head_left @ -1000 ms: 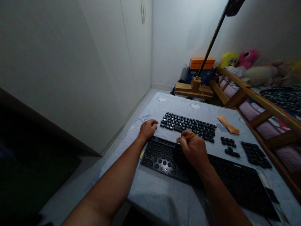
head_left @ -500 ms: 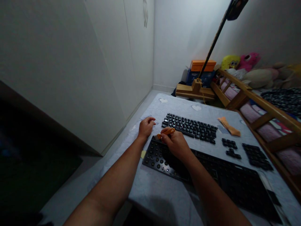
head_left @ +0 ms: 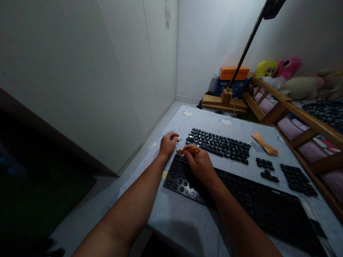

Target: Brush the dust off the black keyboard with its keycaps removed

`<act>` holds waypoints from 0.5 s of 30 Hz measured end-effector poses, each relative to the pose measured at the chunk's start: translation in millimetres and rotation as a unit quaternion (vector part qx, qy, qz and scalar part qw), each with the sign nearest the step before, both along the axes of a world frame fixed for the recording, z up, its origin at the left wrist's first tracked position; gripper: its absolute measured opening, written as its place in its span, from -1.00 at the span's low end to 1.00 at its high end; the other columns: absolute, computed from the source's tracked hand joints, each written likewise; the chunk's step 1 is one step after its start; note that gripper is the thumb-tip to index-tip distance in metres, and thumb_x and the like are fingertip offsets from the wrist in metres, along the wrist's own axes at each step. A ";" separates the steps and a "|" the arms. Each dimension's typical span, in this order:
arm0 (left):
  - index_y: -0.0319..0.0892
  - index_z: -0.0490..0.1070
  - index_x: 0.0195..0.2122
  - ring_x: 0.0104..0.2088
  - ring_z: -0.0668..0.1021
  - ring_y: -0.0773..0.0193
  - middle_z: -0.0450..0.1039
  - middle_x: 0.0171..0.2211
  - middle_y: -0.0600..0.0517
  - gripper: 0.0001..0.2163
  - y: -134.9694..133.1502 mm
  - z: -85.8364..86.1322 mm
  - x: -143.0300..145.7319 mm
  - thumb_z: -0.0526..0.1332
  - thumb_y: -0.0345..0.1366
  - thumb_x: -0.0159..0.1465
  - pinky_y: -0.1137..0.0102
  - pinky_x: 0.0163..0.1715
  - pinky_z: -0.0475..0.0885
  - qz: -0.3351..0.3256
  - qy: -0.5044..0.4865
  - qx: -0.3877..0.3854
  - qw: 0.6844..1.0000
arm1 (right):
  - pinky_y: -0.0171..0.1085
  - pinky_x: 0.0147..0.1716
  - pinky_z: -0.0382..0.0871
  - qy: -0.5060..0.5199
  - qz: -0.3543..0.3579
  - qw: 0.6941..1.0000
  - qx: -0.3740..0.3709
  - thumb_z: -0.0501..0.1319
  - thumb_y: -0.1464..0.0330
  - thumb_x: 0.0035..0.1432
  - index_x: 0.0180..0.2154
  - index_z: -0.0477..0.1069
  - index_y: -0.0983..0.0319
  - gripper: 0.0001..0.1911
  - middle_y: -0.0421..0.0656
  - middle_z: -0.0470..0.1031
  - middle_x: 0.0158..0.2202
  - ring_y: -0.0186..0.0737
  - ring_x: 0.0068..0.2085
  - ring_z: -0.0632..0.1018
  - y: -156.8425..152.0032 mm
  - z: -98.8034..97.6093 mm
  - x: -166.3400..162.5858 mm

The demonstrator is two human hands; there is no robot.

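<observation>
My right hand (head_left: 199, 162) is closed on a small brush (head_left: 182, 151) with an orange handle and a pale tip. The brush tip is at the top left corner of a black keyboard base (head_left: 184, 184), which has its keycaps off and round key seats showing. My right hand and forearm hide part of the base. My left hand (head_left: 168, 143) is beside that same corner, fingers loosely bent and apart, holding nothing. Just beyond the base, loose black keycaps (head_left: 219, 142) lie laid out in keyboard order.
Smaller keycap groups (head_left: 265, 163) and a number-pad block (head_left: 297, 180) lie to the right. An orange cloth (head_left: 264, 144) is on the covered table (head_left: 171, 217). A wooden bed rail (head_left: 305, 110) runs along the right; a white wardrobe (head_left: 128, 78) stands on the left.
The brush tip has shifted slightly at the base's top left corner, and its handle lies flatter. The view has turned a little left. My left hand keeps its pose.
</observation>
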State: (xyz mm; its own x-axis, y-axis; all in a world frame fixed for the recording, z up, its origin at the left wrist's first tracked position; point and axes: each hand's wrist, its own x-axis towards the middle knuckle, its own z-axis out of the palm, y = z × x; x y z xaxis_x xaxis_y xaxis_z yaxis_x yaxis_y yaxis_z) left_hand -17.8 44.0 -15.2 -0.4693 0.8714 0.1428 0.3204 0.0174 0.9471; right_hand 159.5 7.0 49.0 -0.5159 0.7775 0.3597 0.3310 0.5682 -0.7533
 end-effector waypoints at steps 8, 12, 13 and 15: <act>-0.20 0.54 -0.22 -0.44 0.55 0.29 0.59 -0.39 0.01 -0.75 1.1 -2.1 0.1 0.14 -0.30 0.14 0.43 -0.41 0.43 -0.003 0.008 -0.003 1.000 | -0.30 -0.24 0.35 -0.034 -0.015 0.998 0.048 0.12 0.44 0.26 -0.26 0.47 0.19 -0.85 -0.12 0.61 -0.31 -0.19 -0.28 0.59 -1.8 -5.0 -3.0; -0.20 0.54 -0.21 -0.51 0.51 0.32 0.59 -0.39 0.01 -0.74 0.3 -1.8 1.0 0.14 -0.30 0.15 0.44 -0.46 0.40 -0.003 0.004 -0.008 1.000 | -0.31 -0.29 0.35 -0.018 -0.011 0.999 0.036 0.11 0.42 0.27 -0.27 0.46 0.19 -0.85 -0.14 0.59 -0.36 -0.20 -0.32 0.58 -2.8 -3.6 -2.1; -0.21 0.54 -0.21 -0.52 0.50 0.33 0.59 -0.39 0.01 -0.74 0.0 -1.7 1.1 0.14 -0.30 0.15 0.45 -0.48 0.39 -0.004 0.002 -0.008 1.000 | -0.31 -0.30 0.34 -0.031 -0.005 0.999 0.031 0.12 0.42 0.27 -0.29 0.46 0.18 -0.85 -0.16 0.58 -0.39 -0.20 -0.35 0.57 -2.6 -3.9 -2.3; -0.21 0.54 -0.21 -0.52 0.49 0.33 0.59 -0.39 0.01 -0.74 -0.4 -1.5 1.0 0.13 -0.30 0.15 0.45 -0.49 0.38 -0.006 0.001 -0.006 1.000 | -0.30 -0.31 0.33 -0.056 0.001 0.998 0.033 0.12 0.44 0.26 -0.31 0.46 0.19 -0.85 -0.16 0.58 -0.41 -0.19 -0.37 0.56 -2.1 -5.0 -3.1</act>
